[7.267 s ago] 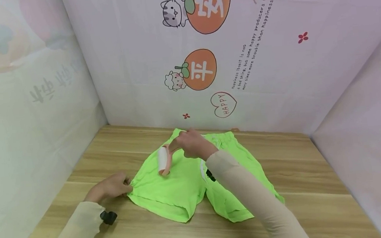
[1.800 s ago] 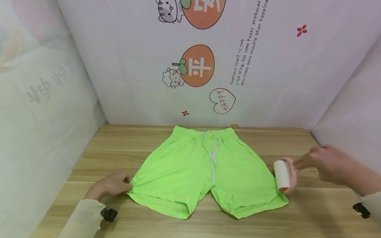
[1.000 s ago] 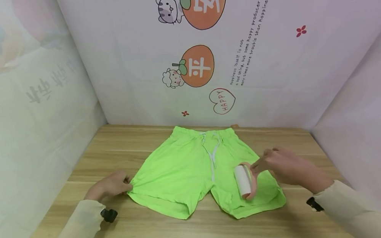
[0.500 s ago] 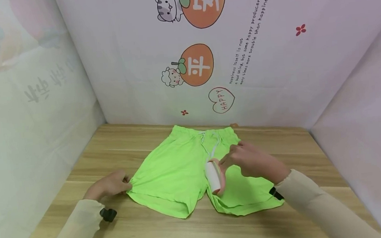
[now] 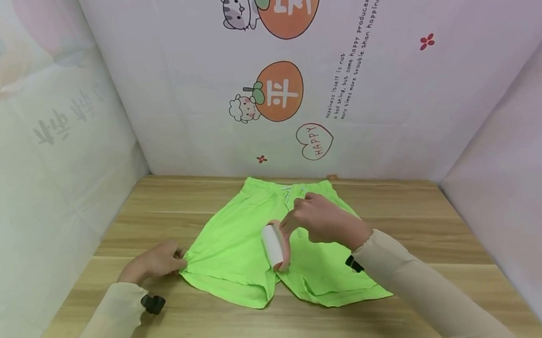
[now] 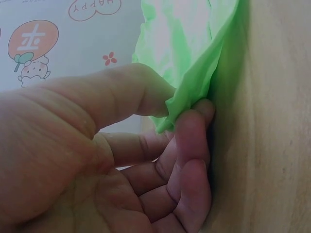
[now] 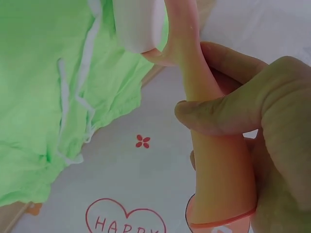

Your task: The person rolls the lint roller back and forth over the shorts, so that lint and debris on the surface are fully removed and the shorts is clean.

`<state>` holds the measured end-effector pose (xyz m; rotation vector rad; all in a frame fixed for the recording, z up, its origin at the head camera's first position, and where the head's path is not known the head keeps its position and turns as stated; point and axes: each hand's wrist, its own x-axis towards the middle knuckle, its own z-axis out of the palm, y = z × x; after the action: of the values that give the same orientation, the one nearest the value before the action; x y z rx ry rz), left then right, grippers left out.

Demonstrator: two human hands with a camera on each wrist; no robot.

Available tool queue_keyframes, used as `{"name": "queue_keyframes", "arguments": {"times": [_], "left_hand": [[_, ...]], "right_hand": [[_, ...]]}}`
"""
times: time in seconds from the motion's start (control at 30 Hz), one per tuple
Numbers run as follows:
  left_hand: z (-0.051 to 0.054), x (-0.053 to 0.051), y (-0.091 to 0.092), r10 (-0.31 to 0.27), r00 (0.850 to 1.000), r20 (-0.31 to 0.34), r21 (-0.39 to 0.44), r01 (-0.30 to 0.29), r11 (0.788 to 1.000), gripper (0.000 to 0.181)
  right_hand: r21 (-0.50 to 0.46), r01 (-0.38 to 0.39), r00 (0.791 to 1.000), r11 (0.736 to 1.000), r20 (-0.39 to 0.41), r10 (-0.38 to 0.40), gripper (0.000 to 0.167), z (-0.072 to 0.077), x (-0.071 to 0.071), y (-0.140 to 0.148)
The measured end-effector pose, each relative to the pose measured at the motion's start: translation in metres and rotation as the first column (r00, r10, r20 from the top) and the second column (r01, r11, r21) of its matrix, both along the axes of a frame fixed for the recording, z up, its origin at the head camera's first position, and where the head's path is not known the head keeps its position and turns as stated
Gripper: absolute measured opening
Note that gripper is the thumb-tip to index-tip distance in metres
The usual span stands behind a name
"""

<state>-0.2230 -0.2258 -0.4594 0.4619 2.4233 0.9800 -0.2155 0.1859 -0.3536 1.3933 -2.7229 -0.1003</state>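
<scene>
Neon green shorts (image 5: 231, 238) with a white drawstring lie spread on the wooden table, waistband toward the back wall. My left hand (image 5: 159, 260) pinches the outer corner of the left leg; in the left wrist view, thumb and fingers clasp a fold of the green cloth (image 6: 192, 90). A lint roller (image 5: 273, 246) with a white roll and pink frame lies over the middle of the shorts, near the crotch. My right hand (image 5: 325, 219) grips it; the right wrist view has thumb and fingers around its peach handle (image 7: 221, 170). Part of the right leg is hidden by my right arm.
The wooden table (image 5: 228, 336) is bounded by a white printed back wall (image 5: 185, 90), a left wall (image 5: 47, 185) and a right wall (image 5: 522, 177). Small black devices sit on both wrists.
My right hand has swept the lint roller leftward from the outer edge of the right leg to the middle of the shorts. My left hand has kept its pinch on the left corner.
</scene>
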Motion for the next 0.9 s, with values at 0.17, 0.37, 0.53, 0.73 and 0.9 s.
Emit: {"name": "queue_keyframes", "arguments": {"times": [0.17, 0.37, 0.53, 0.73, 0.9], "left_hand": [[0.0, -0.001, -0.001, -0.005, 1.0, -0.009, 0.002, 0.005, 1.0, 0.033], [0.0, -0.001, 0.0, -0.017, 1.0, -0.017, 0.01, 0.017, 1.0, 0.033], [0.0, -0.002, -0.001, -0.02, 1.0, -0.014, 0.019, 0.02, 1.0, 0.033], [-0.001, -0.003, -0.003, -0.029, 1.0, 0.01, 0.05, 0.029, 0.998, 0.031], [-0.001, -0.004, -0.006, -0.051, 0.999, 0.009, 0.07, 0.05, 0.996, 0.024]], "right_hand": [[0.008, 0.003, 0.999, 1.0, 0.043, -0.004, 0.073, -0.004, -0.005, -0.018], [0.016, 0.008, 0.999, 1.0, 0.051, -0.009, 0.072, -0.015, -0.005, -0.042], [0.013, 0.002, 0.999, 1.0, 0.037, -0.002, 0.074, -0.024, -0.002, -0.061], [-0.004, -0.014, 1.0, 1.0, 0.02, 0.014, 0.077, -0.034, 0.001, -0.085], [-0.028, -0.02, 0.999, 0.999, 0.031, 0.021, 0.08, -0.041, 0.002, -0.104]]}}
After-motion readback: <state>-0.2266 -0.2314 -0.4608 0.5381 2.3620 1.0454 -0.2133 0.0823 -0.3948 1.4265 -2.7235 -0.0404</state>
